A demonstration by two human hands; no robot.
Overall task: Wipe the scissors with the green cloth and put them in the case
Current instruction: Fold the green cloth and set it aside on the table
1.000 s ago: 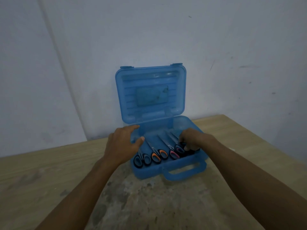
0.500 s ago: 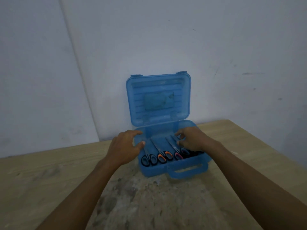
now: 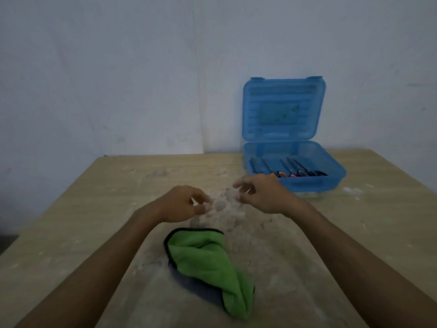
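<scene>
Two empty, loosely curled hands point(image 3: 220, 200), one green cloth point(image 3: 208, 263), one open case point(image 3: 293, 166), several scissors point(image 3: 290, 170).

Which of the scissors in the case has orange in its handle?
The scissors with orange handle in the blue case, nearest the right hand; the neighbouring handles look pink or black.

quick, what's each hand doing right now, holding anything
Left hand: fingers loosely curled, holding nothing, above the table.
Right hand: fingers loosely curled, holding nothing, near the blue case.
</scene>
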